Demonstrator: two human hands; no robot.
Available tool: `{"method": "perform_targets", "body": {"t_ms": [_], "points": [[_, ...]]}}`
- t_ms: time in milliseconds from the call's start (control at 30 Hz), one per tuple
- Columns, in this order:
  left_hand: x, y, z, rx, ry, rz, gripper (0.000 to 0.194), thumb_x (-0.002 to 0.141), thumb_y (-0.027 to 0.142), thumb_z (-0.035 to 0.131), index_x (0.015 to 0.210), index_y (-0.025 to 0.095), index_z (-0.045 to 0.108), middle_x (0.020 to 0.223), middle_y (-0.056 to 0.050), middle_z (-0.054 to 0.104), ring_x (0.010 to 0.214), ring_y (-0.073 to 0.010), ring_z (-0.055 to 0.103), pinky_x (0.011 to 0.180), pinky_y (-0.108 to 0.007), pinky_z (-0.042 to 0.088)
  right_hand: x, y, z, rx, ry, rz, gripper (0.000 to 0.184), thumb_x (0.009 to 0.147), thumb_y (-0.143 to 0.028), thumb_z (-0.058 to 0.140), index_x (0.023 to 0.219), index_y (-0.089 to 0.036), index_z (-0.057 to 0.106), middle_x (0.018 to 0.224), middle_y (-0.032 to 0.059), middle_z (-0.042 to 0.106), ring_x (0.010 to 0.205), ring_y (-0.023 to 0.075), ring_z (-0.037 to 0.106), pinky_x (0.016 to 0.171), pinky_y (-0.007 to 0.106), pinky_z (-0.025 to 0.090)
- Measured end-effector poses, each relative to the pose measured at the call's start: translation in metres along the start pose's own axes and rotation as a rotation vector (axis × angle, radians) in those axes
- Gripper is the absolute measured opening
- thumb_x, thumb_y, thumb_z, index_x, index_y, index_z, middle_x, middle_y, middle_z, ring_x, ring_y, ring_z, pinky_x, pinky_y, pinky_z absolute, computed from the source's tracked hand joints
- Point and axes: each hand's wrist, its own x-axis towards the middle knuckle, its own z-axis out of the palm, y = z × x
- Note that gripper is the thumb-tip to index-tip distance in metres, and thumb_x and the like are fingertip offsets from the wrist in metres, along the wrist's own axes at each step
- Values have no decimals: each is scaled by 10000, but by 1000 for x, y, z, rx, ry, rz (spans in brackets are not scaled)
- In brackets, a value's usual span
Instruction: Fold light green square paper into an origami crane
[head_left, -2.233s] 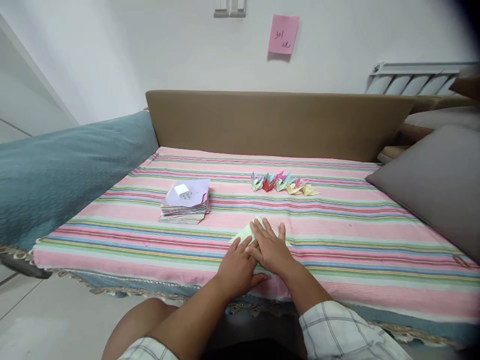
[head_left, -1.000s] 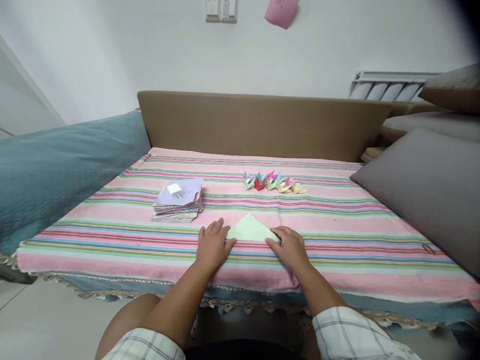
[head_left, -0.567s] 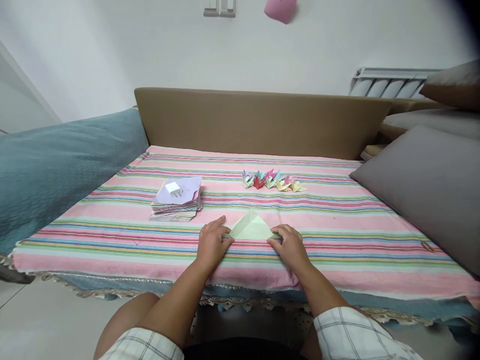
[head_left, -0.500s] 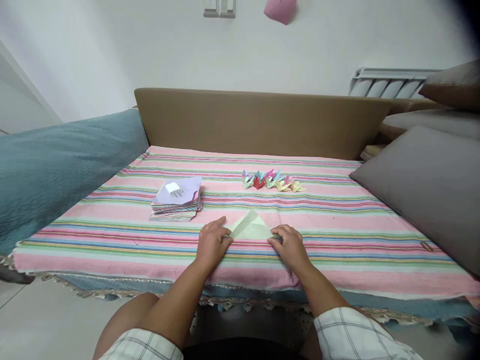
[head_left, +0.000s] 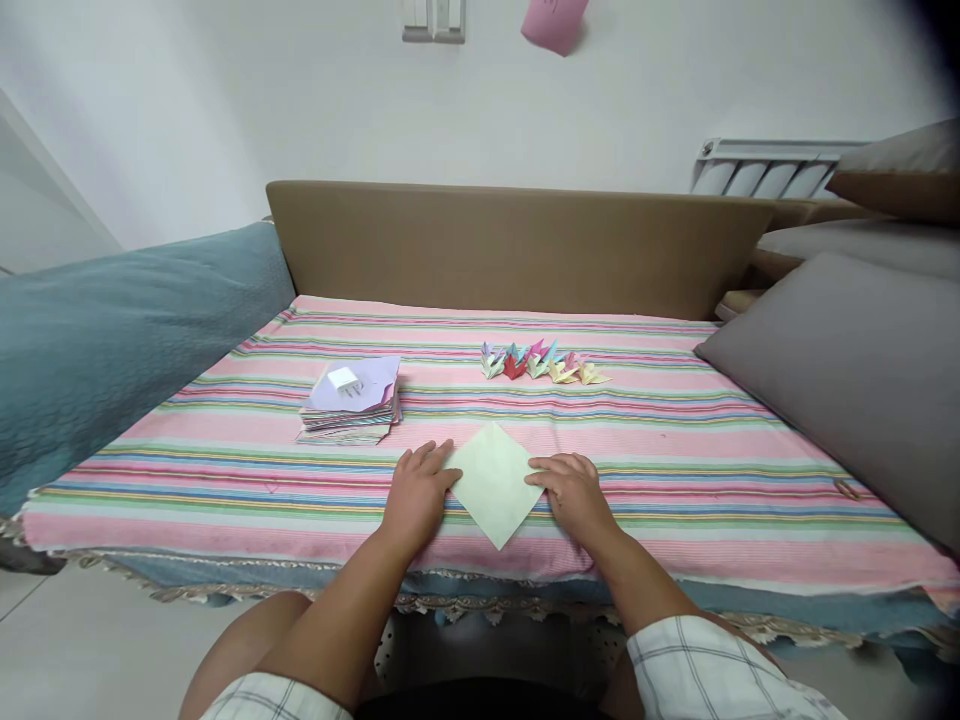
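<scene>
- Pale green square paper sheet (head_left: 495, 495) lies corner-on upon the pink cloth with multicoloured stripes (head_left: 225, 485), right of the stack of coloured paper squares (head_left: 354, 425) and nearer the person.
- Left hand (head_left: 414, 500) has fingers and thumb spread, the thumb at the sheet's corner closest to the stack; so light a touch could slip and let the sheet turn.
- Right hand (head_left: 576, 497) has fingers and thumb over the corner farthest from the stack; pinching or merely pressing, I cannot tell. Uneven pulling could wrinkle the paper.
- Soft cloth probably gives, so pressed creases could come out blurred.
- White plug adapter (head_left: 344, 380) atop the stack could slide off if the left hand knocked it.
</scene>
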Motion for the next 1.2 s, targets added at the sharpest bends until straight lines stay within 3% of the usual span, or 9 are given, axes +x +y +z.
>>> {"method": "perform_targets", "body": {"t_ms": [167,333,467,667,1067,1200], "points": [[-5,0,-7,-63,-133,67,491,761,88,459,1203,270,570,1340,-17,514,1289,-294,380,1055,-562,249,0,0,-3,30,-113,40,439,708,-11,453,940,-304,684,1122,-19,663,1047,211,543,1017,523,218],[-9,1,-13,-140,-258,87,724,667,150,508,1375,213,375,1450,-47,364,1345,-267,296,1105,-494,202,2,3,-14,154,-227,8,468,691,-81,448,1087,-237,643,1224,48,595,1115,226,504,958,434,370],[-9,-1,-13,-143,-284,94,787,661,286,584,1402,236,322,1473,-43,319,1360,-282,258,1115,-497,159,1,5,-20,203,-283,4,518,703,-196,535,1219,-199,565,1310,94,517,1192,259,444,997,439,354],[-9,-1,-7,-118,-279,93,900,602,461,680,1400,255,320,1480,-52,306,1355,-314,252,1102,-519,161,2,3,-21,203,-311,20,566,683,-268,616,1241,-200,549,1330,105,495,1208,277,429,1014,459,337],[-8,8,0,-102,-157,64,796,662,591,651,1337,234,428,1405,-95,430,1296,-338,346,1076,-547,194,4,5,-17,167,-222,-51,446,795,-378,591,1208,-211,563,1237,95,578,1132,249,496,957,433,400],[-5,7,2,-123,-113,34,549,790,441,577,1292,238,487,1341,-80,508,1264,-318,402,1052,-537,253,5,5,-16,157,-176,-57,395,817,-275,547,1206,-206,561,1200,83,604,1090,232,522,933,412,428]]}}
